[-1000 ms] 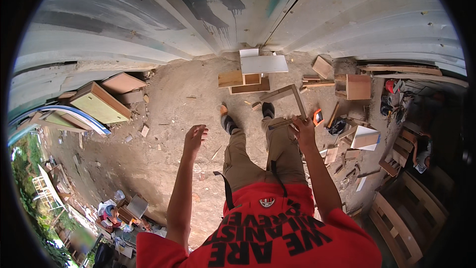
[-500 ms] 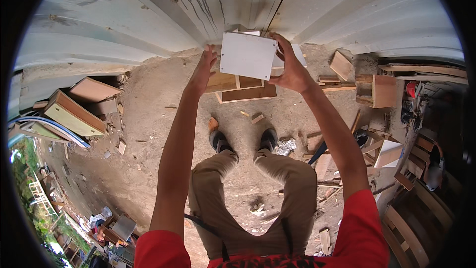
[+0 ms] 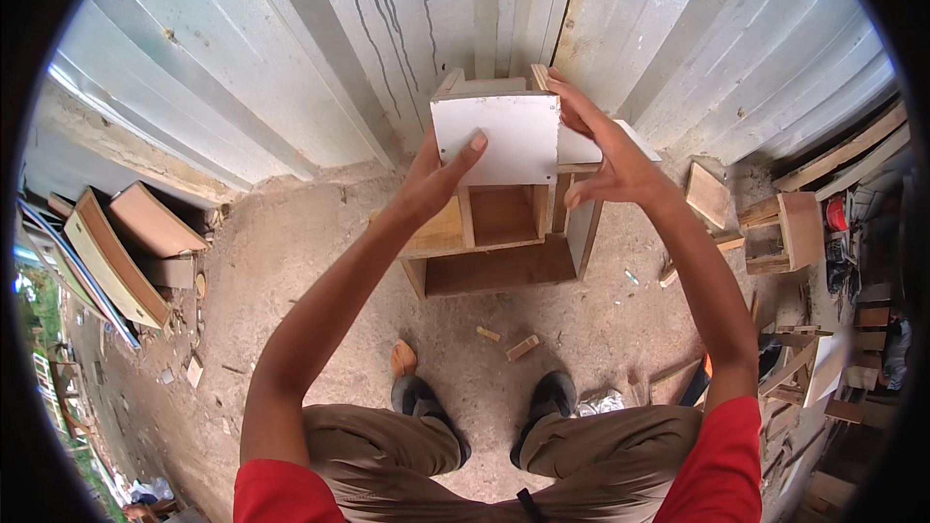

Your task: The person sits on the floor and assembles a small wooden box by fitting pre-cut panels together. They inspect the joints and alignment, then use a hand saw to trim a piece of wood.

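Observation:
A small wooden box with a white front panel (image 3: 518, 140) is tilted over a low wooden shelf unit (image 3: 499, 271). My left hand (image 3: 431, 179) grips the box's left side, its thumb pressed flat on the white face and its other fingers hidden behind. Beside the right edge, my right hand (image 3: 615, 160) is spread, its fingers by the upper corner and its thumb stretched out below, off the panel. Open compartments show in the unit under the box. Another white board (image 3: 635, 140) lies partly behind my right hand.
A corrugated metal wall (image 3: 339, 58) rises right behind the unit. Wooden drawers and boards (image 3: 116, 257) lean at the left. To the right lie a small open wooden box (image 3: 790, 232) and scrap wood. Small offcuts (image 3: 523, 347) lie before my shoes.
My view has tipped up toward the wall, showing more of the shelf unit. My left hand has come from beside the box onto its face. My right thumb has come off the panel's edge.

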{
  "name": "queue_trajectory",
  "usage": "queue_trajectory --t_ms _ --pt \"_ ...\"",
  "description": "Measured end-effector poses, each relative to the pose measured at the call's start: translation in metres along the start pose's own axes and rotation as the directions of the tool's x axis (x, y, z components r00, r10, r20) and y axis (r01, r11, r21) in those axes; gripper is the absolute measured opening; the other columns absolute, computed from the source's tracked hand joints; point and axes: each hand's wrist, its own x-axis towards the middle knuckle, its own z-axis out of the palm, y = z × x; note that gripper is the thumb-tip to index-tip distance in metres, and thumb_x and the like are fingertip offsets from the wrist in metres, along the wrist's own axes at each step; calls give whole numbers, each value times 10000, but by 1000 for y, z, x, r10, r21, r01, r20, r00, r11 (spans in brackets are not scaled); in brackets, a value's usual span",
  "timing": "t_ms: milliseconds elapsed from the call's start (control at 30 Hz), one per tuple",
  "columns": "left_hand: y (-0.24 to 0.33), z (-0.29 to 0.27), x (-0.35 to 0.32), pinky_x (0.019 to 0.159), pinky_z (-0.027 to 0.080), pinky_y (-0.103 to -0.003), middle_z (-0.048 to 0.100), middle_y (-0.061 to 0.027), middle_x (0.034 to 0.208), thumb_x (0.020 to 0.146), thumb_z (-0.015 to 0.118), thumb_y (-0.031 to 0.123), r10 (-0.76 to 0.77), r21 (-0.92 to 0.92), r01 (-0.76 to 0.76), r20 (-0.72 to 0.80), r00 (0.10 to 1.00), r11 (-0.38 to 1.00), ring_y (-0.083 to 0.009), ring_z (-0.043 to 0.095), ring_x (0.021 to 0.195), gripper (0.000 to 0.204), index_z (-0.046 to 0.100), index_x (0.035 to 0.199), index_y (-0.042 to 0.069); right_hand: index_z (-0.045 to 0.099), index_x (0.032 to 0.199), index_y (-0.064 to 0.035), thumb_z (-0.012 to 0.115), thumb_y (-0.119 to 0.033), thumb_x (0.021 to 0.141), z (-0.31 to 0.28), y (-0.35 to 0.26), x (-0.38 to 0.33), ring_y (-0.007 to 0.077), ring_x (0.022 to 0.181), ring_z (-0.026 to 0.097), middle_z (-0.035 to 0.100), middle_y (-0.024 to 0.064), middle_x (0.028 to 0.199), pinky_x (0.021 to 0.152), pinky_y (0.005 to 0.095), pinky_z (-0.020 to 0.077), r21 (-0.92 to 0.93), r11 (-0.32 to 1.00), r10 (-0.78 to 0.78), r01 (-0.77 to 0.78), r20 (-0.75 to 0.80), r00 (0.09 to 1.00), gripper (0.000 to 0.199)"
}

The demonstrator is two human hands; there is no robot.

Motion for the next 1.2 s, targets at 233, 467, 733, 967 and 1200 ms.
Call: queue_trajectory --t_ms 233,467,733,967,1200 --pt "-33 5 29 1242 108 -386 190 -216 1646 1002 165 723 -46 -376 -51 -246 968 925 -306 139 1541 950 185 1575 -35 121 1604 -66 188 -861 889 14 28 26 476 1489 217 158 297 1623 1216 507 250 381 818 546 -431 -279 790 1071" --pt "-43 -2 69 1170 321 -386 440 -187 1522 1000 181 726 -360 -518 223 -181 915 826 -295 433 1398 901 322 1540 19 226 1572 15 248 -856 900 25 60 62 370 1485 281 282 298 1581 1209 452 245 582 575 749 -575 -92 656 1100" --pt "-33 20 46 1019 481 -354 602 -142 1309 1047 210 635 -265 -656 203 5 964 727 -232 594 1203 746 452 1448 55 216 1584 2 268 -834 912 34 26 45 336 1486 289 278 248 1608 1218 406 200 600 528 782 -601 -67 620 1074" --pt "-57 49 -21 1044 428 -309 522 -99 1285 1091 283 498 -69 -433 -49 -253 965 900 -170 521 1201 595 335 1471 43 295 1546 -7 360 -704 989 65 -43 -25 259 1299 511 485 203 1446 1110 359 380 773 505 685 -384 -90 723 894" --pt "-54 53 -66 941 451 -295 517 -70 1147 1106 258 457 -122 -499 46 -120 985 865 -126 520 1032 449 444 1266 81 195 1569 -64 383 -560 1034 108 -51 -93 255 1359 416 376 168 1487 1140 405 353 653 741 446 -155 -307 841 753"
